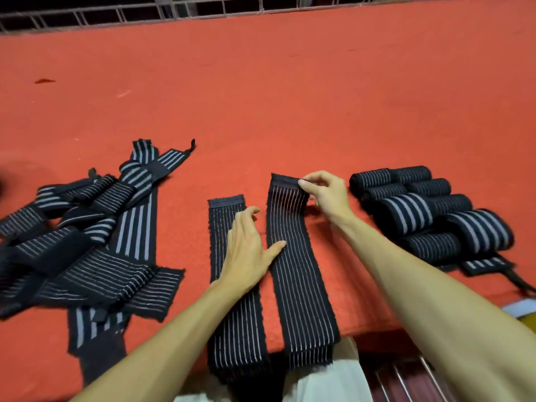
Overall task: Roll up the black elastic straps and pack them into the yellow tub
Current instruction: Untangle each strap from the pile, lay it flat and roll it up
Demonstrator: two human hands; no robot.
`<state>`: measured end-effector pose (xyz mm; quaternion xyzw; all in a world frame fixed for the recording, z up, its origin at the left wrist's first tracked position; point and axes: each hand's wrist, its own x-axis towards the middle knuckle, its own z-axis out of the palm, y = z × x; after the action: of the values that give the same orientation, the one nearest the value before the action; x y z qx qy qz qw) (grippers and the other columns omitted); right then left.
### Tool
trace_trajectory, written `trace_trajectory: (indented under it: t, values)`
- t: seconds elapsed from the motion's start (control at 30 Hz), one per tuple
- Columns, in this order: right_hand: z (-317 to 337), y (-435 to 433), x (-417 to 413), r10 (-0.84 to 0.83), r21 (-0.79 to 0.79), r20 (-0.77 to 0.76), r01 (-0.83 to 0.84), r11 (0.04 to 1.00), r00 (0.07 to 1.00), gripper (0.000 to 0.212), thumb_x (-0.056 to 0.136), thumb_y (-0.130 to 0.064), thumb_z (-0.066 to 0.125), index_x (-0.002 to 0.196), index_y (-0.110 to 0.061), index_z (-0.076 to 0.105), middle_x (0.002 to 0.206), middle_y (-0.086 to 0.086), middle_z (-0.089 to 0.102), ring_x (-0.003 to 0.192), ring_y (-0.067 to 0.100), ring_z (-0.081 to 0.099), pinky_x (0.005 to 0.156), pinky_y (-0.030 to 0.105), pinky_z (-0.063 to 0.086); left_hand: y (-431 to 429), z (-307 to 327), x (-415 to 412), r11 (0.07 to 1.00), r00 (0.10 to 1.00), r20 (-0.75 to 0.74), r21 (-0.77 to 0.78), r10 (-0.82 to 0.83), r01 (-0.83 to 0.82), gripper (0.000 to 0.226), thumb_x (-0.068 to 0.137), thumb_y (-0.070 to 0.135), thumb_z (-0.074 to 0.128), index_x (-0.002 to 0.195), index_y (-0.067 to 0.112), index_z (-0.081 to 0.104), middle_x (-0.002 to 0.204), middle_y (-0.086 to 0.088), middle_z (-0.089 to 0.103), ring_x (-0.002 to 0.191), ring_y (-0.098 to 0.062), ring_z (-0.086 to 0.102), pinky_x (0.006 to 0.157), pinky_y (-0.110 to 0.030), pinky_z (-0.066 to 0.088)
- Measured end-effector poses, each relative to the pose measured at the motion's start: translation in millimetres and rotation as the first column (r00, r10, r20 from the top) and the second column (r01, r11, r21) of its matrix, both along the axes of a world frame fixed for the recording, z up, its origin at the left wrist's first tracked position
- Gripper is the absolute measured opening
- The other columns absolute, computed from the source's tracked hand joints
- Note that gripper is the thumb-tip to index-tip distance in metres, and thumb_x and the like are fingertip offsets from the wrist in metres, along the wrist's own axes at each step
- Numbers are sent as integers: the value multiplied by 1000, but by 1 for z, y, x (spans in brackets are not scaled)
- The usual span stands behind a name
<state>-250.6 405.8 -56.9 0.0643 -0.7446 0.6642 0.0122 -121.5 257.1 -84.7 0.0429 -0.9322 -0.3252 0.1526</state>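
Two black elastic straps with thin pale stripes lie flat side by side on the red table (290, 97), hanging over its near edge. My right hand (326, 192) pinches the far right corner of the right strap (298, 274) and lifts it a little. My left hand (249, 245) rests with straight fingers across the left strap (232, 323), its thumb touching the right strap. Several rolled straps (429, 216) sit in a cluster to the right. A loose pile of unrolled straps (87, 242) lies to the left. No yellow tub is clearly in view.
A metal railing (174, 10) runs along the table's far side. Pale cloth of my lap (324, 381) shows below the near edge. A yellow and white corner (522, 317) peeks in at the lower right.
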Motion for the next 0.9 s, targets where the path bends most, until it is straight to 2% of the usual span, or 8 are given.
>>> trace_trajectory:
  t: [0.1,0.23,0.3,0.43,0.57,0.63,0.7,0.9]
  values:
    - [37,6,25,147,-267,132,-107,958,980,12,87,-3,64,77,-10,62,64,2,59,53,10,48,49,20,35,8,19,11,936,962,222,345,-157,73,83,83,32,74,144,16,20,128,3,42,117,-12,46,104,-30,38]
    - [76,10,60,418,-412,183,-317,854,890,10,94,-10,54,85,-11,57,51,-8,56,41,5,44,41,17,33,10,36,26,883,931,253,452,-263,127,33,88,27,70,117,15,60,115,-5,69,103,-16,66,92,-34,53]
    - [89,8,72,480,-433,177,-370,822,860,9,95,-13,53,88,-11,58,52,-8,56,40,5,45,41,18,37,12,49,39,812,907,241,561,-346,161,14,92,22,66,104,15,66,103,-4,73,89,-14,70,75,-25,55]
    - [109,-4,88,478,-472,181,-351,809,860,11,92,-16,60,100,-7,61,75,2,63,58,13,57,54,23,50,9,84,74,657,837,193,716,-512,237,22,95,16,61,114,7,62,106,-3,71,96,-14,69,74,-23,54]
    - [123,-17,103,401,-420,224,-284,862,888,12,92,-17,62,95,-6,61,72,3,62,57,15,59,54,26,50,-1,111,103,477,802,121,851,-585,220,29,94,8,58,121,-1,58,113,-12,69,103,-24,67,88,-36,56]
    - [126,-23,111,364,-394,229,-256,883,903,9,92,-14,61,91,-5,63,72,5,64,61,16,61,60,29,53,-7,117,116,426,803,92,880,-589,211,32,94,8,58,123,-3,56,112,-14,68,100,-24,67,85,-35,57]
    - [126,-27,115,312,-340,215,-228,912,926,7,92,-9,61,88,-5,65,73,6,66,65,16,63,69,32,55,-13,118,124,412,805,92,890,-586,198,29,94,7,57,121,-2,57,108,-12,69,96,-22,68,80,-32,57]
    - [109,-41,126,258,-149,206,-230,962,944,4,93,-6,60,97,-5,63,76,5,62,55,9,59,46,20,48,-30,88,132,527,823,214,841,-526,118,36,91,11,63,124,-2,56,121,-17,66,113,-31,63,98,-46,51]
